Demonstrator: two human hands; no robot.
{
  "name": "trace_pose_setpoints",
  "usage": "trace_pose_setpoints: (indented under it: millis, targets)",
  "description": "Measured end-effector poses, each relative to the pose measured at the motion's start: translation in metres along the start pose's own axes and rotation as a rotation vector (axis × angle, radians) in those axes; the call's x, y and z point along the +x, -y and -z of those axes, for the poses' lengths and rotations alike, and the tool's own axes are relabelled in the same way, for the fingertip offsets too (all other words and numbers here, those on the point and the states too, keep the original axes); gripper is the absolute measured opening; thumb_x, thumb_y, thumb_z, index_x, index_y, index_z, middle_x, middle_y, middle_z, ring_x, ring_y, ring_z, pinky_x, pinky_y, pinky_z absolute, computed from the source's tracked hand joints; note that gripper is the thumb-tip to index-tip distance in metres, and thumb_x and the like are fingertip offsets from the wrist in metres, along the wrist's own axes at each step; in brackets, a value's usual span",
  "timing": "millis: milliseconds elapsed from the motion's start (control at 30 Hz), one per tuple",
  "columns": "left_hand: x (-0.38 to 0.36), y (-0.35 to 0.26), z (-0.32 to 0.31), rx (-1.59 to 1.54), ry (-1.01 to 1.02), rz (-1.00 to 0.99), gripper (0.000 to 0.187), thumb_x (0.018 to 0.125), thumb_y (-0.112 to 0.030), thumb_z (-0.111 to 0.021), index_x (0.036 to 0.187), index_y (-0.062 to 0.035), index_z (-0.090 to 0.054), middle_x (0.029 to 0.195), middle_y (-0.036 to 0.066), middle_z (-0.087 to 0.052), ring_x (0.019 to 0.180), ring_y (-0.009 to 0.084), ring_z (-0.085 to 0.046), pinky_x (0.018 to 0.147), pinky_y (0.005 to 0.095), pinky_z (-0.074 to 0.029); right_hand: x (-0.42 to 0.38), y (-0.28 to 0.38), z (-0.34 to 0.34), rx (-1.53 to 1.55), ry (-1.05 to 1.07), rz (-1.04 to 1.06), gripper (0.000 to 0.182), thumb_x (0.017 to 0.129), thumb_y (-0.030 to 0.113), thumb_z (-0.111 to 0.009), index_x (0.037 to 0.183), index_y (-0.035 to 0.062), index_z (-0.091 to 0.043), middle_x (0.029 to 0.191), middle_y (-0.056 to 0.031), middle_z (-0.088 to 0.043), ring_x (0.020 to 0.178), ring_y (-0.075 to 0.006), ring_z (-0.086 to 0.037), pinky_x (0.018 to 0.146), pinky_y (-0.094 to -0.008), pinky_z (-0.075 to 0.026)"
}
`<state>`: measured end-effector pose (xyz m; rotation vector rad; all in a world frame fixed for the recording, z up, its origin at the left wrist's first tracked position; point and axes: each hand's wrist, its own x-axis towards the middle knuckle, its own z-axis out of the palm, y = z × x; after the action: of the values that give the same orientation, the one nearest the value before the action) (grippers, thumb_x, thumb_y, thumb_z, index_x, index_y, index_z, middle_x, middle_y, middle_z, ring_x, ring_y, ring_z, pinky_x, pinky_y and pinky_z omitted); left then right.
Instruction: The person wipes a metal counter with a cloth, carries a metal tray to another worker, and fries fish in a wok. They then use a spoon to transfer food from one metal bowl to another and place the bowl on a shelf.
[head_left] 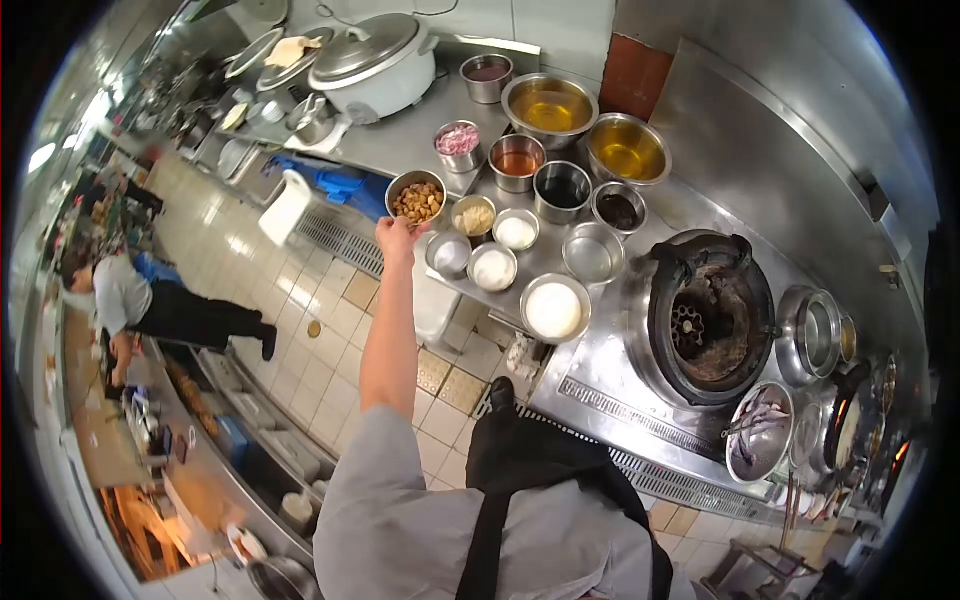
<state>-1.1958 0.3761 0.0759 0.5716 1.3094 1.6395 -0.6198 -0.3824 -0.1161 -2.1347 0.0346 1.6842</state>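
My left hand (399, 236) reaches far forward along the counter, its fingers closed on the near rim of a round metal bowl (402, 182). Brown, nut-like pieces (418, 203) fill much of the bowl. Just right of it stand a small metal pot of pale yellow paste (473, 215) and a pot of white powder (516, 230). Closer to me are a pot of white grains (449, 254) and another white-filled pot (493, 268). Beyond the bowl sits a pot of chopped pink pieces (458, 143). My right hand is outside the picture.
Two bowls of yellow oil (551, 105) (629, 149) and pots of dark sauce (562, 191) stand farther back. At right is a wok burner (710, 320), with a bowl of purplish strips (759, 432) beside it. A white cooker (375, 68) stands far left. Another person (125, 290) works at the left counter.
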Motion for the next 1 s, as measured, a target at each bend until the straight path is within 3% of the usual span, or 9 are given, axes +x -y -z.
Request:
trace_pose_setpoints:
  millis: [333,400,467,500,600,667,833,967,1000]
  targets:
    - [0.149,0.071,-0.073,-0.092,0.019,0.238,0.028,0.091,0.008,-0.049,0.117,0.0159,-0.040,0.112,0.032,-0.060,0.077,0.0387,-0.074,0.062,0.0369,-0.068,-0.074,-0.006,-0.102,-0.004,-0.154,0.037,0.015,0.091,0.021,-0.061,0.090,0.0064,-0.065,0.067,-0.0106,-0.062,0.054,-0.0233,-0.062,0.045,-0.0384,-0.049]
    - [0.151,0.079,-0.080,-0.082,0.127,0.278,0.035,0.098,-0.004,-0.056,0.123,0.0139,-0.040,0.115,0.029,-0.061,0.082,0.0389,-0.074,0.064,0.0373,-0.067,-0.082,-0.022,-0.104,-0.035,-0.175,0.074,0.016,0.091,0.022,-0.061,0.091,0.0063,-0.065,0.067,-0.0104,-0.062,0.055,-0.0231,-0.062,0.046,-0.0380,-0.049]
    - [0.125,0.056,-0.084,-0.107,0.152,0.342,0.038,0.102,-0.015,-0.059,0.124,0.0101,-0.042,0.116,0.027,-0.062,0.086,0.0387,-0.074,0.067,0.0392,-0.066,-0.088,-0.044,-0.101,-0.259,-0.151,0.319,0.017,0.091,0.022,-0.062,0.092,0.0062,-0.066,0.068,-0.0102,-0.062,0.055,-0.0228,-0.063,0.046,-0.0377,-0.049]
    - [0.124,0.055,-0.080,-0.081,0.189,0.425,0.042,0.106,-0.032,-0.058,0.126,0.0032,-0.047,0.132,0.019,-0.057,0.092,0.0367,-0.073,0.072,0.0389,-0.062,-0.086,-0.058,-0.098,-0.472,-0.154,0.563,0.017,0.091,0.023,-0.062,0.092,0.0062,-0.066,0.068,-0.0100,-0.062,0.056,-0.0227,-0.063,0.047,-0.0375,-0.049]
    - [0.077,0.056,-0.069,0.060,0.036,0.199,0.036,0.105,-0.036,-0.059,0.116,-0.0022,-0.053,0.104,0.013,-0.064,0.072,0.0221,-0.068,0.057,0.0305,-0.054,-0.076,-0.104,-0.091,-0.927,-0.325,1.128,0.018,0.091,0.024,-0.062,0.093,0.0061,-0.067,0.068,-0.0097,-0.063,0.056,-0.0224,-0.063,0.047,-0.0369,-0.050]
    - [0.004,0.052,-0.055,-0.073,0.216,0.110,0.030,0.104,-0.034,-0.060,0.109,-0.0050,-0.055,0.093,0.007,-0.064,0.065,0.0136,-0.059,0.053,0.0255,-0.045,-0.077,-0.110,-0.088,-0.623,-0.179,0.854,0.021,0.090,0.028,-0.065,0.086,0.0082,-0.062,0.068,-0.0065,-0.058,0.058,-0.0209,-0.060,0.048,-0.0364,-0.049]
    - [-0.236,0.078,-0.047,0.231,0.644,0.491,0.016,0.097,-0.021,-0.063,0.086,-0.0094,-0.058,0.073,0.004,-0.063,0.057,0.0065,-0.051,0.043,0.0233,-0.036,-0.077,-0.135,-0.098,0.478,-0.123,0.025,0.018,0.085,0.035,-0.072,0.086,0.0177,-0.069,0.078,-0.0042,-0.067,0.076,-0.0252,-0.067,0.065,-0.0410,-0.054]
    - [-0.420,0.141,-0.026,0.792,1.288,0.701,0.017,0.097,-0.017,-0.064,0.104,-0.0034,-0.058,0.088,0.008,-0.069,0.065,0.0120,-0.063,0.055,0.0244,-0.048,-0.047,-0.192,-0.098,0.304,-0.165,0.055,0.010,0.085,0.014,-0.070,0.082,0.0042,-0.068,0.071,-0.0096,-0.063,0.067,-0.0243,-0.069,0.055,-0.0401,-0.057]
    - [-0.464,0.144,-0.031,0.812,1.401,0.710,0.016,0.097,-0.016,-0.064,0.105,-0.0032,-0.058,0.089,0.008,-0.069,0.066,0.0126,-0.064,0.056,0.0247,-0.049,-0.042,-0.200,-0.094,0.573,-0.196,-0.059,0.012,0.088,0.011,-0.068,0.094,0.0000,-0.069,0.077,-0.0139,-0.067,0.069,-0.0293,-0.072,0.061,-0.0431,-0.063]
